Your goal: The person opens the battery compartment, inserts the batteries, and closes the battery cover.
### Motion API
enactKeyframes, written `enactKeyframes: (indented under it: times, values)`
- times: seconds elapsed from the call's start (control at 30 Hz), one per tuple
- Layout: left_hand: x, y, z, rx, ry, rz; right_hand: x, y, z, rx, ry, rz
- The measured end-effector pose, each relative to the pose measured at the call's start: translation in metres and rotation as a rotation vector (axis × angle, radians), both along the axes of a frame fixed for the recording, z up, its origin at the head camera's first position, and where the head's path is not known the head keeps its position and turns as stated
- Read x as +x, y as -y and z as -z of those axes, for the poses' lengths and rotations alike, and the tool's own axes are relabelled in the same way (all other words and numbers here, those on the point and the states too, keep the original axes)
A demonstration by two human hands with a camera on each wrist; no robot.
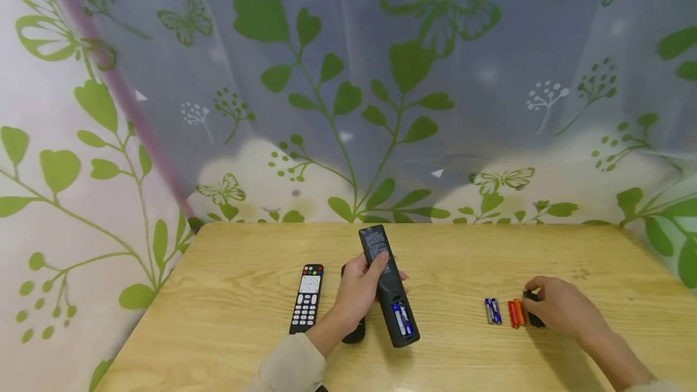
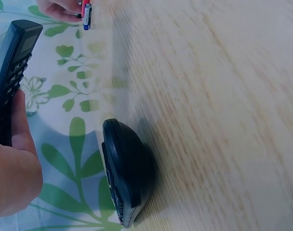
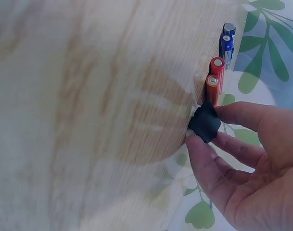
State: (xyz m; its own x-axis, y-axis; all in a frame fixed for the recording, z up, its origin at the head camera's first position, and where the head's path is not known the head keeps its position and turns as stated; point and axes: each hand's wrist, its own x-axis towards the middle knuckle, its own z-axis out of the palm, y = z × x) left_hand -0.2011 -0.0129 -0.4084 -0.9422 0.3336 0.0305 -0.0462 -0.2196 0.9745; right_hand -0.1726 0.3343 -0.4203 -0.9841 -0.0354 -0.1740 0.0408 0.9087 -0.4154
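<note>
left hand point(image 1: 355, 288) grips black remote control point(image 1: 391, 288) | done: two blue batteries point(image 1: 403, 319) inside | seemingly remaining: fitting black cover point(image 3: 205, 123), pinched by right hand point(image 1: 568, 308)

Green leaves and butterflies pattern a blue-grey and white cloth point(image 1: 337, 11) on the far side of a yellow-brown table point(image 1: 229, 259) streaked with darker wood grain. Near a beige sleeve point(image 1: 291, 365), a black remote point(image 1: 389, 288) with pale print bares blue-and-silver cells point(image 1: 402, 319), while to its left are a second black remote point(image 1: 354, 333) and a black-edged keypad remote point(image 1: 308, 298) with white keys and red, green, yellow and blue accents. At right, a blue-and-silver battery pair point(image 1: 492, 311), a red-and-orange battery pair point(image 1: 517, 313) and a black cover point(image 1: 536, 318) line up.
</note>
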Motion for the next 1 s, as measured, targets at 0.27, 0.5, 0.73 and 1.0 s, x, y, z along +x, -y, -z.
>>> enactKeyframes:
  times: [0.27,0.5,0.73,1.0]
  values:
    - [-0.002,-0.002,0.001,0.018,0.012,-0.014,0.004,0.002,-0.019,-0.077,-0.09,0.036]
    - [-0.003,-0.005,0.0,0.001,-0.003,-0.03,0.013,0.044,-0.041,-0.244,-0.192,0.035]
    - [-0.003,-0.006,0.001,-0.017,-0.012,-0.041,0.028,0.11,-0.057,-0.36,-0.316,-0.004]
    - [-0.003,-0.005,0.0,-0.071,-0.063,-0.044,0.037,0.17,-0.052,-0.514,-0.342,-0.058]
